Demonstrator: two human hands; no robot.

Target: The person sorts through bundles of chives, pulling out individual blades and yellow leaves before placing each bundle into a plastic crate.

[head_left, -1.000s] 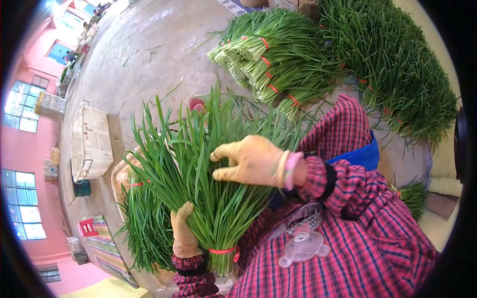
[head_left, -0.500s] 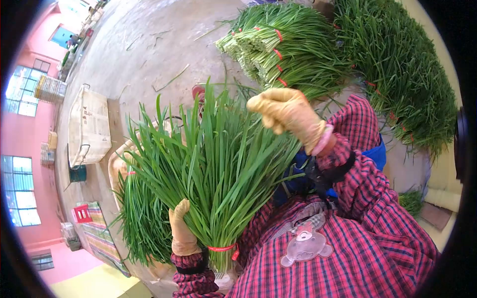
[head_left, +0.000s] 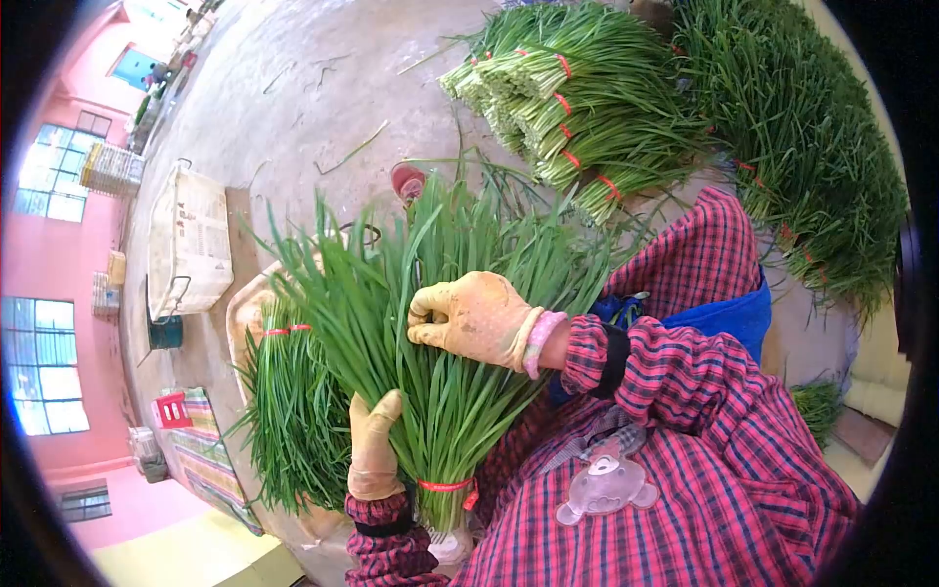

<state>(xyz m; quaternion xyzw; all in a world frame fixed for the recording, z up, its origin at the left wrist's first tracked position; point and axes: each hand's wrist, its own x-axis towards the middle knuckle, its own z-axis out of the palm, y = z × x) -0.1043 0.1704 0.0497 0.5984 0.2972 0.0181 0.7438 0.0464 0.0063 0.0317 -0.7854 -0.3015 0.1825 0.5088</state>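
Observation:
A bunch of garlic chives (head_left: 445, 430) stands upright before me, stems down and leaves fanned out, with a red tie (head_left: 445, 485) around its lower part. My left hand (head_left: 375, 445), in a pale yellow glove, presses against the bunch's left side, thumb up; some fingers are hidden by leaves. Among the upper leaves, my right hand (head_left: 479, 318), gloved alike, has its fingers closed in a pinch on chive leaves. A whitish holder (head_left: 448, 548) shows partly under the stem ends. Another tied bunch (head_left: 289, 411) lies left of my left hand.
Stacked chive bunches (head_left: 577, 98) with red ties lie at the top, with a larger pile (head_left: 792, 147) at the right. A white crate (head_left: 191, 230) stands on the concrete floor (head_left: 323, 88) at left. Near it are a red basket (head_left: 172, 411) and a striped mat (head_left: 210, 455).
My right hand has moved down and left from beside the leaves to in among them. The leaves on the left are shifted and blurred. My left hand stays by the bunch.

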